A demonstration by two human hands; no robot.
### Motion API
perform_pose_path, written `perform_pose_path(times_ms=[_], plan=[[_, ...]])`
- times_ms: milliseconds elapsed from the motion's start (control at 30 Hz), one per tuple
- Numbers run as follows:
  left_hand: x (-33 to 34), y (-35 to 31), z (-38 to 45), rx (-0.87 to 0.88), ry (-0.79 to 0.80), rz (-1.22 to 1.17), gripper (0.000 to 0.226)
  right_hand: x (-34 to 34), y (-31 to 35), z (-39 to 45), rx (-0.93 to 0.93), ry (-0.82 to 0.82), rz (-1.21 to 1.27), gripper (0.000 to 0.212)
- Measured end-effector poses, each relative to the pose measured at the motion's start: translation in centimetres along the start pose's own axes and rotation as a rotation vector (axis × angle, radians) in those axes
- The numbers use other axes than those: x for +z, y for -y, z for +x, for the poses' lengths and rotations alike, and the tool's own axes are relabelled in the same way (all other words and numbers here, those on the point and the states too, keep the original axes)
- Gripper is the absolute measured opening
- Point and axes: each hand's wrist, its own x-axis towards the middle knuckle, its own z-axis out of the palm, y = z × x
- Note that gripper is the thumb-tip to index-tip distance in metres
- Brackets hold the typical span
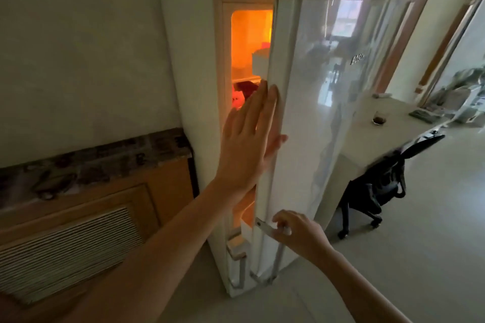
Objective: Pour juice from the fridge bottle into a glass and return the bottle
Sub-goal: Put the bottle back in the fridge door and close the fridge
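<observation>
A: Fridge door [322, 102] ajar, narrow gap only. Interior lit orange.

B: Hands?

A: Left hand [249, 139] flat and spread, fingers on the door's opening edge, thumb round the front face. Gripping nothing. Right hand [296, 231] lower down, closed round the door handle [265, 228].

B: Bottle?

A: Not visible. Gap shows a white tub [259, 60] on the upper shelf, something red and white below it. Nothing identifiable as a bottle. Probably behind the door or in a door rack, can't confirm.

B: Glass?

A: On the white counter [367, 136] right of the fridge, well away from both hands. Dark contents in the bottom, so possibly poured already. Can't tell whether opening or closing.

B: Risks?

A: Several.
- Left fingertips right at the door edge, beside the gap. If closing, pinch risk unless pulled clear first.
- If opening, door swings toward the counter. Wide swing could hit the counter edge and rattle the glass.
- Door rack contents unseen. Hard yank or slam could tip whatever stands in there.
- Black office chair [378, 186] parked under the counter, near the walking path. Trip hazard with a full bottle in hand.
- Room dim, interior glare strong. Easy to grab the wrong item.

B: Mitigation?

A: Slow swing, left hand off the edge before any closing, eyes on the rack.
</observation>
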Motion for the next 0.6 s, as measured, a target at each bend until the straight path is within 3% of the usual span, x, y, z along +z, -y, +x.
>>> perform_pose_path(times_ms=[200,600], plan=[[1.0,2.6,0.0,-0.081,-0.073,0.228,0.072,1.9,0.1,3.6,-0.109,0.053,-0.043,0.022],[3.2,6.9,0.8,-0.143,-0.140,0.383,0.062,2.0,2.4,9.9,-0.204,0.092,-0.161,0.024]])
